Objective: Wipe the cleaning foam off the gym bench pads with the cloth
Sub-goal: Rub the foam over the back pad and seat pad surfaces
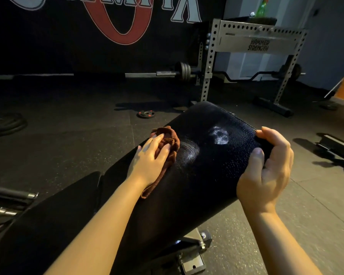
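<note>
The black back pad (211,175) of the gym bench slopes up away from me. A white patch of foam (219,135) sits near its upper end, and a thin smeared streak (189,153) lies lower left of it. My left hand (150,155) presses a crumpled brown cloth (170,142) flat against the pad's left edge, fingers straight. My right hand (266,167) grips the pad's right edge, thumb on top and fingers curled round the side. The seat pad (54,215) lies lower left.
A small weight plate (146,114) and a larger plate (4,124) lie on the rubber floor to the left. A grey rack (252,42) with barbells stands behind the bench. Metal bars (10,195) are at the left, another frame (336,147) at the right.
</note>
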Tool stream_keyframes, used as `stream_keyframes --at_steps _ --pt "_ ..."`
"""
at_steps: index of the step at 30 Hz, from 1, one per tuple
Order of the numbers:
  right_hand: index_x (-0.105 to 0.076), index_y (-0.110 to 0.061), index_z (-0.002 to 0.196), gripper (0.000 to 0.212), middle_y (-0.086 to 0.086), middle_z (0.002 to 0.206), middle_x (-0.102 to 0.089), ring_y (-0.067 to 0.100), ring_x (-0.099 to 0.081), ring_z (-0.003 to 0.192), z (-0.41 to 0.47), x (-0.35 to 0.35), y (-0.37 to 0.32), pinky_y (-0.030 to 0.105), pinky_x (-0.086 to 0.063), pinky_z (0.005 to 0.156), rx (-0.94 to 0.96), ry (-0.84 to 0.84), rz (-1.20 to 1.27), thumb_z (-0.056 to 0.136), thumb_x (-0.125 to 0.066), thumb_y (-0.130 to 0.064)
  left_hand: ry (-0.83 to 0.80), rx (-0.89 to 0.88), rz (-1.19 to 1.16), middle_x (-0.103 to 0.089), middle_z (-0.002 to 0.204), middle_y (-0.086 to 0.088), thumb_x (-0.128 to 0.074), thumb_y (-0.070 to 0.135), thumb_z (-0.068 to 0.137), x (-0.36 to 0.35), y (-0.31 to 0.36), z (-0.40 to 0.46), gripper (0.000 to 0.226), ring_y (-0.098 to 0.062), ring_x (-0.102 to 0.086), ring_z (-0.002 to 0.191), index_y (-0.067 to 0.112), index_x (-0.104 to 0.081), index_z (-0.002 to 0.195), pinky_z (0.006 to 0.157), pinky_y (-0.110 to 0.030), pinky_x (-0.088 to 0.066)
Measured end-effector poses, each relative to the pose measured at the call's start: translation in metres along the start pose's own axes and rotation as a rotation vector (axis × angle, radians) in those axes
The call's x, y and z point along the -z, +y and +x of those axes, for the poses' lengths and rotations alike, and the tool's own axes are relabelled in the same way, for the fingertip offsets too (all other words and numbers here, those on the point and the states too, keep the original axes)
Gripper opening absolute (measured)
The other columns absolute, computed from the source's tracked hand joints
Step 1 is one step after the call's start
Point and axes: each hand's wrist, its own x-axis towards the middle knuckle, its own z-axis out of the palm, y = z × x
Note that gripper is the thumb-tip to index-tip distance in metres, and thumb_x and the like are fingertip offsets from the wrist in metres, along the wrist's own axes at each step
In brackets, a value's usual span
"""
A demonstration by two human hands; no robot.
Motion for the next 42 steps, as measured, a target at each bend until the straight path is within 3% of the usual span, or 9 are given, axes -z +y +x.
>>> stream_keyframes --at_steps 10,12,18,24,30,33,35,38,42 --pt "-0.059 -0.004 0.112 0.033 0.006 0.110 -0.059 0.024 -0.051 0.108 -0.002 -0.003 -0.003 0.055 -0.039 0.093 0.008 0.034 0.022 0.084 -0.044 -0.014 0.084 0.326 -0.052 -0.022 0.158 0.003 -0.033 0.048 0.099 0.025 -0.070 -0.087 0.049 -0.025 -0.023 0.143 0.039 -0.027 0.147 0.113 -0.050 -0.021" --pt "-0.059 -0.004 0.111 0.031 0.007 0.110 -0.060 0.023 -0.052 0.108 -0.004 -0.004 -0.003 0.055 -0.039 0.094 0.005 0.045 0.021 0.084 -0.044 -0.012 0.084 0.271 -0.026 -0.021 0.159 0.005 -0.033 0.047 0.100 0.020 -0.054 -0.078 0.049 -0.021 -0.021 0.144 0.036 -0.027 0.148 0.115 -0.045 -0.019" --pt "-0.057 -0.006 0.112 0.031 0.003 0.109 -0.057 0.023 -0.051 0.108 -0.003 -0.003 -0.001 0.056 -0.038 0.093 -0.006 0.031 0.029 0.084 -0.044 -0.012 -0.015 -0.291 -0.024 -0.021 0.158 0.011 -0.033 0.054 0.097 -0.019 0.068 -0.033 0.053 -0.016 -0.019 0.146 0.037 -0.031 0.146 0.118 -0.043 -0.020" --pt "-0.057 -0.005 0.112 0.033 0.009 0.111 -0.058 0.026 -0.051 0.108 -0.003 0.002 0.000 0.057 -0.038 0.093 -0.028 0.006 0.026 0.084 -0.043 -0.015 -0.030 -0.240 -0.007 -0.020 0.157 0.014 -0.035 0.052 0.099 -0.006 0.047 -0.044 0.052 -0.001 -0.004 0.140 0.038 -0.027 0.148 0.118 -0.031 0.003" --pt "-0.057 -0.004 0.113 0.033 0.011 0.112 -0.059 0.025 -0.050 0.110 -0.005 0.002 0.001 0.057 -0.038 0.093 -0.019 0.005 0.014 0.086 -0.043 -0.015 -0.066 -0.022 0.022 -0.013 0.152 0.024 -0.023 0.087 0.065 0.026 -0.056 -0.100 0.076 -0.009 -0.005 0.146 0.059 -0.014 0.134 0.118 -0.034 0.002" --pt "-0.057 -0.004 0.112 0.033 0.010 0.112 -0.059 0.025 -0.050 0.110 -0.006 0.000 -0.001 0.057 -0.037 0.094 -0.025 0.025 0.033 0.084 -0.043 -0.016 -0.094 0.039 0.022 -0.007 0.149 0.025 -0.029 0.088 0.054 0.029 -0.058 -0.108 0.087 -0.007 0.005 0.141 0.058 -0.009 0.133 0.118 -0.037 -0.001" --pt "-0.057 -0.005 0.112 0.034 0.010 0.112 -0.059 0.025 -0.050 0.110 -0.006 -0.001 -0.003 0.056 -0.037 0.094 -0.024 0.028 0.034 0.084 -0.043 -0.016 -0.092 0.019 0.038 -0.006 0.157 0.019 -0.029 0.086 0.057 0.026 -0.041 -0.100 0.095 -0.018 0.001 0.148 0.050 -0.013 0.144 0.118 -0.046 -0.010" --pt "-0.057 -0.005 0.112 0.033 0.010 0.112 -0.059 0.025 -0.051 0.110 -0.006 -0.002 -0.002 0.056 -0.038 0.093 -0.026 0.037 0.033 0.084 -0.043 -0.016 -0.124 -0.164 0.044 -0.004 0.159 0.018 -0.030 0.083 0.072 0.008 0.006 -0.079 0.084 -0.022 -0.006 0.148 0.048 -0.015 0.147 0.117 -0.050 -0.017" --pt "-0.056 -0.004 0.113 0.033 0.012 0.112 -0.059 0.026 -0.051 0.110 -0.007 -0.001 0.001 0.056 -0.038 0.093 -0.023 0.022 0.022 0.085 -0.043 -0.018 -0.113 -0.262 0.027 -0.009 0.160 0.013 -0.042 0.058 0.094 -0.005 0.069 -0.045 0.062 -0.015 -0.006 0.146 0.039 -0.021 0.149 0.118 -0.040 -0.005"
